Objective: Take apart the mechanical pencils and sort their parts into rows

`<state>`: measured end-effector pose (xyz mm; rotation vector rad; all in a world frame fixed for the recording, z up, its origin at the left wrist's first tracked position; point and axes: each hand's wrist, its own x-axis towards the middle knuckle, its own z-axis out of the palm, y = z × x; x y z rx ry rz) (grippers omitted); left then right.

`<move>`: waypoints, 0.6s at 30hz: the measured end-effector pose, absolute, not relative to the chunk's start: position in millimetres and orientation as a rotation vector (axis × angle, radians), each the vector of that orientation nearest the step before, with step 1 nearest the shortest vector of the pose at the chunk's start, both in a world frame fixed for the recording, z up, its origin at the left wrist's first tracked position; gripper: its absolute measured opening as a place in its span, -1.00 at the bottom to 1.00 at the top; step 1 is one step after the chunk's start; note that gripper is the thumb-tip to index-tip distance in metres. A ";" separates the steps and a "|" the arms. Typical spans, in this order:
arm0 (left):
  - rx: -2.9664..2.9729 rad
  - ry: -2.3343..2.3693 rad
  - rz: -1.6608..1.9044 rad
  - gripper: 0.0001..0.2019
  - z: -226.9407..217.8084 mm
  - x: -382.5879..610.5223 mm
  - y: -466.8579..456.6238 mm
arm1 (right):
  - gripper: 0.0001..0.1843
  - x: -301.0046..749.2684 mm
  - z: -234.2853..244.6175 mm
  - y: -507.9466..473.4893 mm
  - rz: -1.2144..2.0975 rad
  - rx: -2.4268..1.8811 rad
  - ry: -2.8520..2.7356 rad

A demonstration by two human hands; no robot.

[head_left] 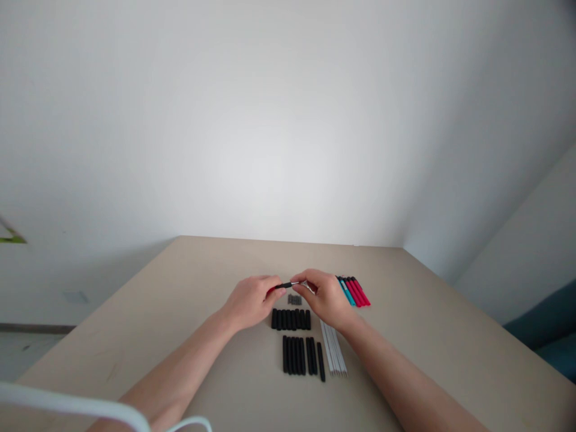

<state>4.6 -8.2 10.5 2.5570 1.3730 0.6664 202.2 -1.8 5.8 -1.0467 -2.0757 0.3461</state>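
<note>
Fingers of my left hand (pixel 252 300) are closed around a short black pen part (pixel 287 285), held level above the table; a little red shows by the fingertips. My right hand (pixel 327 300) pinches a thin, pale pen refill at the black part's right end, its metal tip meeting that part. Most of the refill is hidden in the fingers. Just below the hands lies a small group of springs (pixel 294 299). Nearer me are a row of short black tubes (pixel 291 320) and a row of longer black tubes (pixel 294 355). White refills (pixel 333 351) lie under my right wrist.
Beyond my right hand lie several red pens (pixel 357 291) and turquoise pens (pixel 347 292) with black ends. The beige table (pixel 216 258) meets a white wall at the back. A white curved bar (pixel 76 403) crosses the lower left corner; dark blue fabric hangs at right.
</note>
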 end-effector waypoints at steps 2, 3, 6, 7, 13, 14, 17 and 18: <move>2.564 1.381 0.669 -0.72 9.8 4.8 -8.1 | -0.82 202.9 5.9 -1.2 0.294 -1.023 -2.118; 2.569 1.382 0.669 -0.72 9.5 5.0 -8.1 | -0.81 203.3 6.0 -1.1 0.267 -1.019 -2.138; 2.579 1.380 0.661 -0.72 8.7 5.4 -7.8 | -0.79 204.5 6.7 -1.5 0.214 -1.026 -2.187; 2.579 1.379 0.659 -0.73 8.4 5.5 -7.6 | -0.82 204.9 7.0 -1.8 0.211 -1.026 -2.196; 2.575 1.375 0.648 -0.71 7.7 5.2 -7.0 | -0.85 205.8 9.2 -3.0 0.198 -1.029 -2.222; 2.575 1.376 0.647 -0.71 7.7 5.1 -7.0 | -0.84 205.8 9.5 -3.1 0.192 -1.036 -2.230; 2.575 1.372 0.654 -0.72 7.7 4.8 -7.3 | -0.84 206.3 10.1 -3.5 0.199 -1.039 -2.252; 2.575 1.369 0.657 -0.72 7.8 4.7 -7.4 | -0.85 206.6 10.2 -3.7 0.203 -1.038 -2.253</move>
